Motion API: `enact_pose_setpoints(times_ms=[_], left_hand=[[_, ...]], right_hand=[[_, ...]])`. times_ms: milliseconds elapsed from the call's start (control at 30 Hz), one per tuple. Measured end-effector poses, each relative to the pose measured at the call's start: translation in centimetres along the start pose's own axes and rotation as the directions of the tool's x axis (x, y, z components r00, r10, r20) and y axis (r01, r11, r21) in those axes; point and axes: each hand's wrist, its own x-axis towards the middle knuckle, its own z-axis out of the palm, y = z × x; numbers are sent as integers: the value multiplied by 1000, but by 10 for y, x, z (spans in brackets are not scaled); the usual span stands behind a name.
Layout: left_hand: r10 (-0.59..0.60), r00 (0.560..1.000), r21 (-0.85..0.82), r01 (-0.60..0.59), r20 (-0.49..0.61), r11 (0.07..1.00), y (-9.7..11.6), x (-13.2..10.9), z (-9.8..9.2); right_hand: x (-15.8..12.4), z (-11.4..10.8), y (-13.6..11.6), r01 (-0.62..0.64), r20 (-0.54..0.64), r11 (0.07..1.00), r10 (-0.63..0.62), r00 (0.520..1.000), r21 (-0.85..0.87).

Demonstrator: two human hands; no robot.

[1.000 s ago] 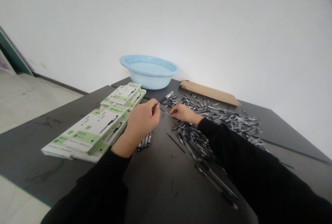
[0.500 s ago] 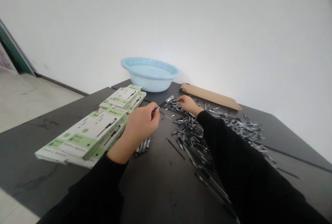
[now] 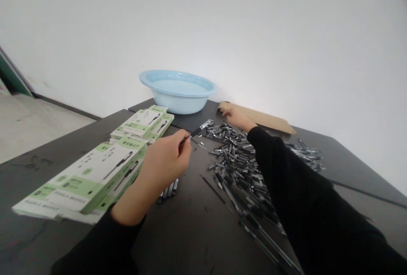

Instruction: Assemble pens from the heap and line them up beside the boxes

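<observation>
My left hand [image 3: 167, 158] is closed around black pens with clear caps [image 3: 202, 127], whose capped ends stick out to the upper right; how many I cannot tell. Beyond the loose pile of pens [image 3: 237, 156], my right hand [image 3: 237, 119] hovers by the near side of a brown paper bag [image 3: 270, 122]. Its fingers are slightly bent and apart, and no object shows in them. A small row of pens [image 3: 168, 191] lies on the table below my left hand, partly hidden by it. Green-and-white pen boxes [image 3: 92, 173] lie left of that hand.
A light blue basin [image 3: 179, 101] stands at the back against the white wall [image 3: 254, 33]. The dark table [image 3: 190, 232] has seams across it. Single pens and small pieces lie scattered around the pile. Pale floor [image 3: 47, 126] shows at the left.
My right hand has moved away from the pens toward the paper bag at the back. My left hand still grips its pens. The view has shifted slightly.
</observation>
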Motion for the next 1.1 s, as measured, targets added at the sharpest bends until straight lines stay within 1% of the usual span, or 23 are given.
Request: enact_pose_setpoints(times_ms=[100,200,267,367,433,567,667,733,833,933,967,1100], left_hand=[[-2,1000,16,2,-1,1000,-1,0,0],[9,1000,48,-10,21,999,-2,0,2],[6,999,70,-9,33,997,-2,0,4],[-1,999,92,-2,36,996,-2,1,7],[-1,999,97,-4,48,995,-2,2,9],[22,995,77,-30,101,997,-2,1,13],[27,992,52,-34,125,998,-1,-1,15],[32,992,31,-37,126,999,-2,-4,15],[46,992,7,-47,118,999,-4,-6,16],[30,992,13,-32,119,999,-6,-7,19],[23,992,18,-25,122,1000,-7,-7,20],[36,992,17,-38,124,999,-6,-6,21]], right_hand=[[-17,-26,20,-13,-20,1000,14,1000,13],[-40,-53,45,-97,-56,995,96,994,-8],[-57,-68,61,-159,-61,986,156,986,-40],[-80,-82,82,-266,-60,957,260,964,-117],[-92,-84,96,-285,-43,945,281,959,-164],[-100,-76,125,-265,-14,949,267,964,-173],[-95,-65,140,-250,2,956,254,967,-155],[-88,-56,144,-214,16,967,218,976,-139],[-73,-44,136,-109,39,991,112,993,-82],[-56,-32,119,-45,58,998,48,997,-44],[-50,-29,112,-19,81,999,22,996,-37],[-32,-16,93,7,137,999,-1,991,-38]])
